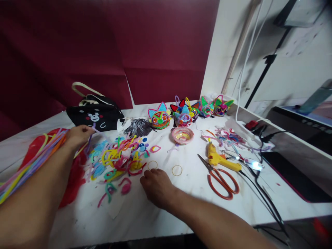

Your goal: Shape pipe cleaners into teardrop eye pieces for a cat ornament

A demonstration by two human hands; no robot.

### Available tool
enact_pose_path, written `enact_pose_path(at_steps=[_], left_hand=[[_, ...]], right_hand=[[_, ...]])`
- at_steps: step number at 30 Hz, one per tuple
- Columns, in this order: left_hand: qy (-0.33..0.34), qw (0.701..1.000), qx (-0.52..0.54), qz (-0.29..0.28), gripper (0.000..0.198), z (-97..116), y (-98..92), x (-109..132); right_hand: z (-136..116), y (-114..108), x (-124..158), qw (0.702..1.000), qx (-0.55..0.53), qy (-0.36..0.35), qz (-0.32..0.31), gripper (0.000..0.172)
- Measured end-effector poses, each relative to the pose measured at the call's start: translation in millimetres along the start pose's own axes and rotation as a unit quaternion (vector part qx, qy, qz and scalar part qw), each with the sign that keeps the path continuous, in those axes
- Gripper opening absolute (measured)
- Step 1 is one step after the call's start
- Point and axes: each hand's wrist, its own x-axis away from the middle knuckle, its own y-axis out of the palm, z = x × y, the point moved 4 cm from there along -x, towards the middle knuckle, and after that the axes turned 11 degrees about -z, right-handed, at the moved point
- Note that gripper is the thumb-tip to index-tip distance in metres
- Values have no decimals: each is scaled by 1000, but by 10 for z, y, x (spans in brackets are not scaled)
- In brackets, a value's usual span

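My left hand reaches over the left side of the table, its fingertips closed on a light purple pipe cleaner. Under that forearm lies a bundle of long pipe cleaners on a red plastic bag. My right hand rests low over the table with fingers curled; anything inside them is hidden. Just beyond its knuckles is a thin gold-coloured ring, and a second ring lies to the right. Between my hands spreads a pile of cut, coiled pipe-cleaner pieces.
Several colourful eared ornaments stand at the back, behind a small pink bowl. A black bag and dark tassels are back left. Orange-handled scissors, a yellow glue gun, cables and a black phone-like slab lie right.
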Motion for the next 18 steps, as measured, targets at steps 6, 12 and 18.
enact_pose_path(at_steps=[6, 12, 18], left_hand=[[9, 996, -74, 58, 45, 634, -251, 192], [43, 976, -213, -35, 35, 1230, -329, 440], [195, 966, -152, -78, 21, 1704, -337, 759]], right_hand=[[227, -227, -9, 991, -86, 81, 59, 19], [508, -397, 33, 973, -144, 129, 123, 23], [563, -619, 138, 956, -144, 135, 215, 37]])
